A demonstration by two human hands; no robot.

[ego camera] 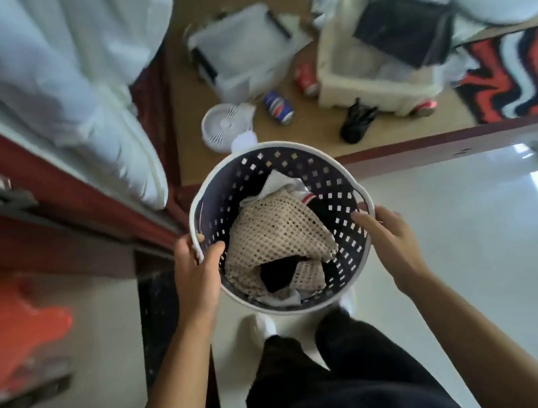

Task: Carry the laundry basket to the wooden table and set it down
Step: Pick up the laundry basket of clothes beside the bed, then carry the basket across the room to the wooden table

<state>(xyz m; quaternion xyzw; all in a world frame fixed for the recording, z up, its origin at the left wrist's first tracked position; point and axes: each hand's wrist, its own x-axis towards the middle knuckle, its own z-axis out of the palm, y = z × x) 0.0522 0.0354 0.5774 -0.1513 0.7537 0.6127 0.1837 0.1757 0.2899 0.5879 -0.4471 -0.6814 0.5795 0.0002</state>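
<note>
Midway, it seems: the laundry basket [283, 226] is held above the floor at frame centre, short of the cluttered wooden tabletop [286, 139] in the upper frame; setting down remains. Left hand [197, 269] and right hand [386, 235] each clasp its white rim

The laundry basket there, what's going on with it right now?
A person is holding the round laundry basket by its rim, with the left hand on one side and the right hand on the other. It holds a beige mesh garment and other clothes. The basket is held over a pale floor, above the person's feet, and just ahead is a wooden surface cluttered with cans and boxes.
</note>
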